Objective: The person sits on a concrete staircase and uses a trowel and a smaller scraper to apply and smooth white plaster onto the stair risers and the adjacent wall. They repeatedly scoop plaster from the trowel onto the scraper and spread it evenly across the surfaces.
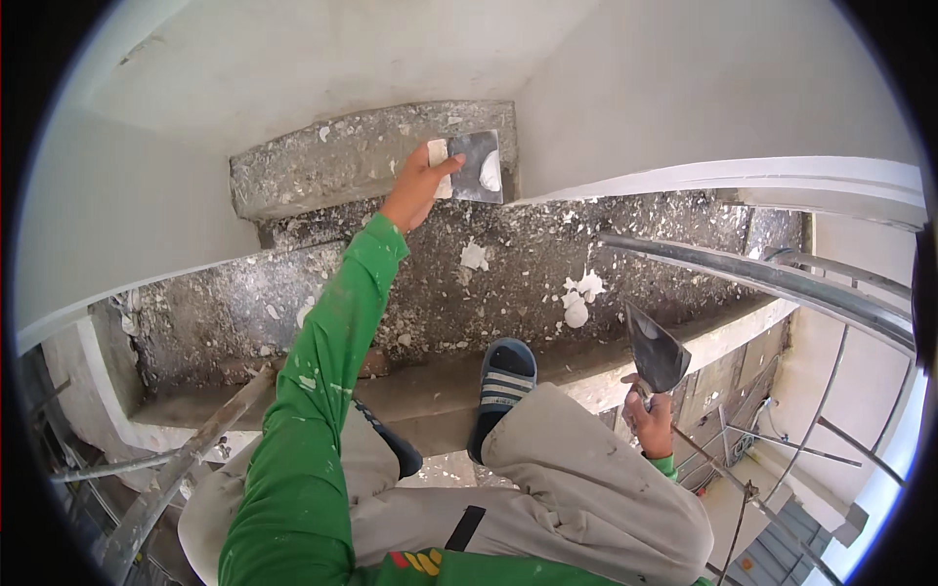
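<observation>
My left hand (422, 184) reaches forward, closed on the pale handle edge of a flat metal plastering blade (473, 161). A lump of white plaster (490, 171) sticks to the blade's right side. Behind the blade is a rough grey concrete step (366, 156) at the foot of the wall. My right hand (650, 422) is low at the right, wrapped round the handle of a pointed trowel (657, 350). The trowel's dark blade points up and away from me, with no plaster lump visible on it.
White plaster blobs (578, 301) and flakes litter the concrete ledge (440, 283). My sandalled foot (504, 386) rests at its near edge. Metal scaffold poles (762, 278) cross at the right, and another pole (186, 464) slants at the lower left. Beyond the ledge, the ground lies lower.
</observation>
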Demonstrator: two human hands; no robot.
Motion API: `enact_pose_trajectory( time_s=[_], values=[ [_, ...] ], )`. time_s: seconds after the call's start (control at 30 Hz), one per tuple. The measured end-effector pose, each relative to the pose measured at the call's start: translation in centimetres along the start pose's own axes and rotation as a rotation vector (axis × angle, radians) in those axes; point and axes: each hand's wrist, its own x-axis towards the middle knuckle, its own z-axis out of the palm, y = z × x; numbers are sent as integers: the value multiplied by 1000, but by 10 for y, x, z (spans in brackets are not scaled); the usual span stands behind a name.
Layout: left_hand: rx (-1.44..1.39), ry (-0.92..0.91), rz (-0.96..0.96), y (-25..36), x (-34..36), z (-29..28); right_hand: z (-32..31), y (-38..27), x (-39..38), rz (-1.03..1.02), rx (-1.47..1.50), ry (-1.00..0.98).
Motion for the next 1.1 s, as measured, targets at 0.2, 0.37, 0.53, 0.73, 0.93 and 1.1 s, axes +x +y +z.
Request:
enact_pose_trajectory(
  time_s=[0.2, 0.37, 0.53, 0.73, 0.93, 1.1],
  values=[
    [-57, -20, -12, -59, 33, 14, 4, 37, -56, 104, -83, 283],
    [-30, 59, -13, -99, 55, 27, 14, 38, -89, 249, -162, 446],
    [238, 128, 90, -98, 58, 50, 34, 21, -86, 277, -174, 451],
    [247, 187, 66, -80, 56, 49, 29, 50, -91, 274, -354, 422],
    [33, 110, 220, 2, 44, 44, 29, 39, -91, 283, -306, 451],
    [-263, -68, 428, 104, -28, 106, 16, -23, -63, -183, 302, 236]
  ],
)
